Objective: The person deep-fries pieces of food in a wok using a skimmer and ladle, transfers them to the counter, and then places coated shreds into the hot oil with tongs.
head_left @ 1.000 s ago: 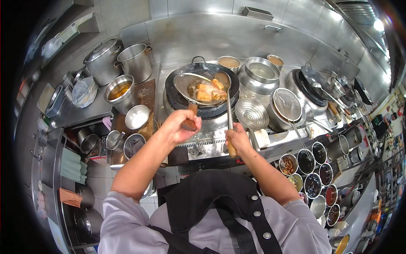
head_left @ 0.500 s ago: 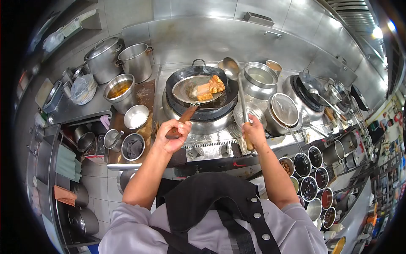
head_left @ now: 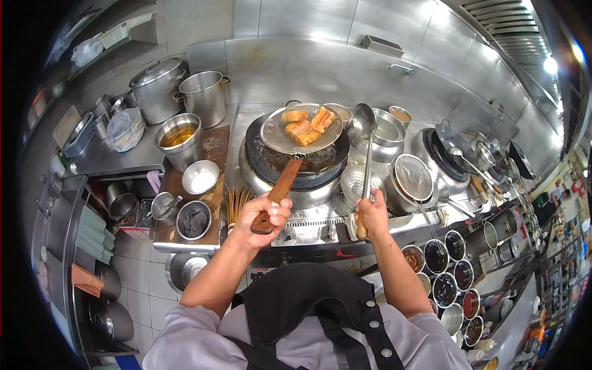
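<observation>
My left hand (head_left: 265,221) is closed round the wooden handle of a round mesh strainer (head_left: 277,139). Several golden-brown fried pieces (head_left: 301,132) lie in the strainer, which is held above a dark wok (head_left: 340,161) on the burner. Dark liquid shows in the wok below the mesh. My right hand (head_left: 372,216) grips the wooden end of a long metal ladle (head_left: 365,121), its bowl raised to the right of the strainer, over the metal pots. A perforated skimmer (head_left: 353,183) rests behind my right hand.
Left of the wok stand a pot of amber liquid (head_left: 179,137), a small steel bowl (head_left: 200,177) and tall stockpots (head_left: 204,98). On the right are a pot with a sieve (head_left: 413,177), a second wok (head_left: 449,126) and several sauce containers (head_left: 444,290).
The strainer with the fried pieces has risen out of the wok and tilted towards level. The ladle has moved right, away from the strainer. Both hands keep their hold.
</observation>
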Available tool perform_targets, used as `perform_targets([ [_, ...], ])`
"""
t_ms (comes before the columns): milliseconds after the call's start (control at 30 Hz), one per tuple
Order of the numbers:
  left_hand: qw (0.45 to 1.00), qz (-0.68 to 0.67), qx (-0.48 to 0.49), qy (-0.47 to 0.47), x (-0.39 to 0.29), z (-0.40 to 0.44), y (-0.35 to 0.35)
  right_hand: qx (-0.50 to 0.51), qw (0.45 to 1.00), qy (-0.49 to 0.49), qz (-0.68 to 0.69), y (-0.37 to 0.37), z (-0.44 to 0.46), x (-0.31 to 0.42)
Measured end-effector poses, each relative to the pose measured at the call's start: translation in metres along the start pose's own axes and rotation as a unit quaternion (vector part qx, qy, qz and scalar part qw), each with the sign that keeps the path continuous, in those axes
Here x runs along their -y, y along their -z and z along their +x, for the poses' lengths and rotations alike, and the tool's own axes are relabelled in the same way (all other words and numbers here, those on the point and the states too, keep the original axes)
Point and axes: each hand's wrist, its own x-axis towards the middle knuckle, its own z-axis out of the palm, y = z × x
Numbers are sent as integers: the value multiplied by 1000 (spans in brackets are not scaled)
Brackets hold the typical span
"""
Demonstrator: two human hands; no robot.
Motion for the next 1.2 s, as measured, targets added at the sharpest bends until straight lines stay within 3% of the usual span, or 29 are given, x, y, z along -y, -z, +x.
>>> perform_targets([
  [133,997,71,-40,-2,11,0,0,104,993,-58,23,22,-9,11],
  [267,997,60,-46,-4,10,-6,11,67,988,17,-140,8,-21,8],
  [367,989,121,-76,-34,17,-8,12,93,977,57,-184,-3,-28,34],
  [467,978,177,-98,-57,22,-11,13,99,973,87,-187,-15,-27,47],
  [533,935,319,-133,-78,29,-12,17,93,974,100,-179,-17,-26,48],
  [600,917,370,-122,-90,22,-7,33,88,975,114,-168,-21,-19,50],
  [667,917,356,-162,-85,10,-3,59,76,986,76,-127,-22,-16,50],
  [733,937,315,-127,-87,-1,-1,32,90,989,64,-99,-23,-8,49],
  [833,990,109,-76,-40,-7,-2,9,86,987,36,-133,-20,-3,27],
  [867,990,110,-76,-41,-6,-2,10,87,987,36,-132,-17,-4,16],
  [1000,995,43,-85,-24,4,-4,18,87,965,28,-245,-8,-20,-3],
  [1067,995,33,-90,-16,10,-6,19,107,898,145,-401,7,-18,-20],
  [1133,988,104,-99,-50,15,-7,19,117,929,106,-335,9,-28,-1],
  [1200,993,77,-81,-42,16,-11,18,123,963,45,-234,10,-28,21],
])
